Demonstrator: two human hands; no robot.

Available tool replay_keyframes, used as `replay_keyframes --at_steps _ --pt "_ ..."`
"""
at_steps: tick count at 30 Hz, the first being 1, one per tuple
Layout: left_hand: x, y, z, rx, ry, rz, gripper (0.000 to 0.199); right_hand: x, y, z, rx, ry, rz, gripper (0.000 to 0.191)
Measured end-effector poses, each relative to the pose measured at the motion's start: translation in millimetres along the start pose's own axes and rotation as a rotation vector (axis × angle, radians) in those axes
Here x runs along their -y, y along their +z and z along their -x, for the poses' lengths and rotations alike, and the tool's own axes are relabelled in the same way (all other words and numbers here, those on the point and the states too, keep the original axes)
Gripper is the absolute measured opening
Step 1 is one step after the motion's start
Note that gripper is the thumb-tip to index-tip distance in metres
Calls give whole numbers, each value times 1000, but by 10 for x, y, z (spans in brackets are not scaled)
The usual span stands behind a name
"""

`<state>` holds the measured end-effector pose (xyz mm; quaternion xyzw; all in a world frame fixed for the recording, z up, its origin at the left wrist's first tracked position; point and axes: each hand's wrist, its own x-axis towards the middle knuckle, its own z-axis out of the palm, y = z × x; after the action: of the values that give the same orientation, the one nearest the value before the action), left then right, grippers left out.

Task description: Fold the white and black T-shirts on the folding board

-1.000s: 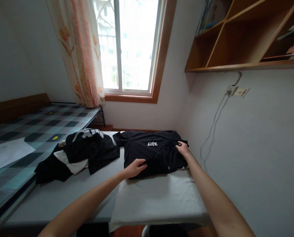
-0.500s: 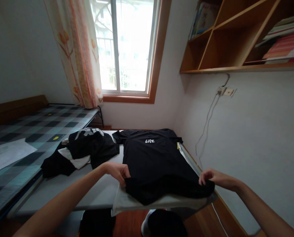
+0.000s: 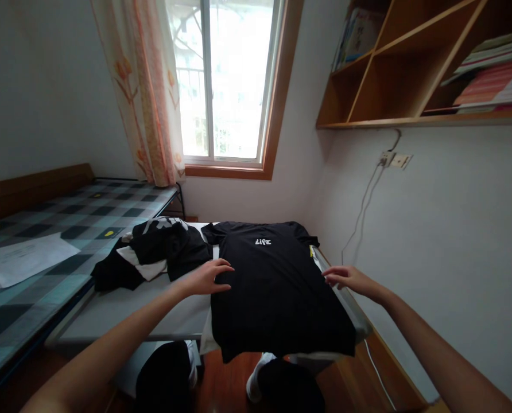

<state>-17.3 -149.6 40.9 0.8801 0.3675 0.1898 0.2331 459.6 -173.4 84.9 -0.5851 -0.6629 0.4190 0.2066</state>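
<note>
Head: shirt (image 3: 282,292) spread on table (image 3: 187,315), hem at near edge
My left hand (image 3: 210,277): fingers apart, gripping nothing
My right hand (image 3: 346,278): loosely apart beside shirt, contact unclear
Hem risk: snagging my arm could drag shirt off

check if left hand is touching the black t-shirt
Cannot tell: in the head view, the left hand partly overlaps the black t-shirt, but no contact or gap shows plainly.

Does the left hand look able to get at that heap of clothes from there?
Likely yes. The left hand, fingers apart at the black shirt's left edge, looks free, and the heap of clothes lies close by on the same table, with nothing visible standing between.
</note>
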Motion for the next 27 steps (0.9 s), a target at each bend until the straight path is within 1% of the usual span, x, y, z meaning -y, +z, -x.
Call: replay_keyframes --at_steps 1,3,4,5,7,9,12,14,16,18,21,23,24,27 --pt "1 51 51 21 44 -64 66 10 35 -131 -49 -12 -2 44" --pt "6 137 171 147 90 -140 87 15 123 -398 -112 -38 17 42" --pt "15 163 231 213 88 -153 93 16 173 -529 -126 -57 37 40" --pt "29 173 289 266 75 -153 96 17 223 -656 -136 -80 65 38" --pt "69 147 389 326 41 -134 99 26 324 -896 -158 -134 133 32" --pt "116 79 466 355 22 -117 105 40 418 -1112 -185 -175 196 27" --pt "160 -34 528 392 19 -106 112 51 549 -1394 -236 -183 275 25" --pt "156 -77 529 406 16 -89 106 47 639 -1553 -291 -180 332 27" --pt "132 -80 495 354 -6 -71 88 40 735 -1684 -344 -196 388 28" --pt "108 -48 430 252 -10 -82 75 35 830 -1790 -368 -234 432 28" --pt "135 25 291 145 62 -163 70 34 930 -1913 -361 -278 485 27" --pt "221 53 182 111 95 -232 64 26 953 -1980 -364 -266 527 27" --pt "282 54 127 92 90 -265 59 16 955 -2009 -371 -251 551 28" --pt "497 20 -33 50 31 -336 50 -48 954 -2070 -404 -195 633 35"
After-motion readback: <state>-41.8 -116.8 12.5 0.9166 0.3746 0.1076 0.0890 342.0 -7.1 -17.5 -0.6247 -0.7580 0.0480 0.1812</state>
